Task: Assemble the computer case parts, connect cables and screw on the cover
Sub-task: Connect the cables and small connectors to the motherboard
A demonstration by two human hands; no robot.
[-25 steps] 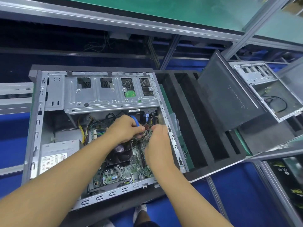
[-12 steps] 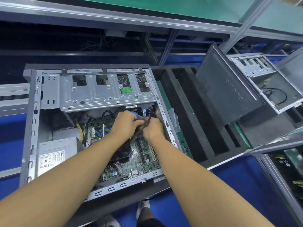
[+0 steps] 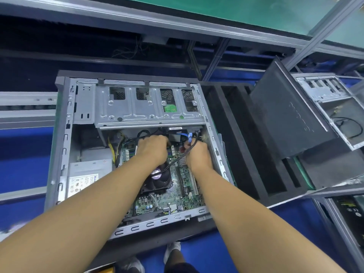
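Note:
An open grey computer case (image 3: 65,154) lies on its side with a green motherboard (image 3: 177,196), a black CPU fan (image 3: 157,180) and a silver power supply (image 3: 86,174) inside. Both hands reach in under the drive cage (image 3: 145,109). My left hand (image 3: 152,147) curls down at the motherboard's upper edge; what its fingers hold is hidden. My right hand (image 3: 198,154) grips a bundle of black cables (image 3: 192,143) near a blue cable (image 3: 187,135). A dark side cover (image 3: 289,117) leans at the right.
A black foam tray (image 3: 244,154) with long slots sits right of the case. A second open case (image 3: 334,107) lies at the far right. Blue floor shows below, and a conveyor rail (image 3: 25,107) runs at the left. My shoes show at the bottom.
Both hands have moved further up into the case toward the drive cage and spread apart. The right hand now holds the black cables by the case's right wall.

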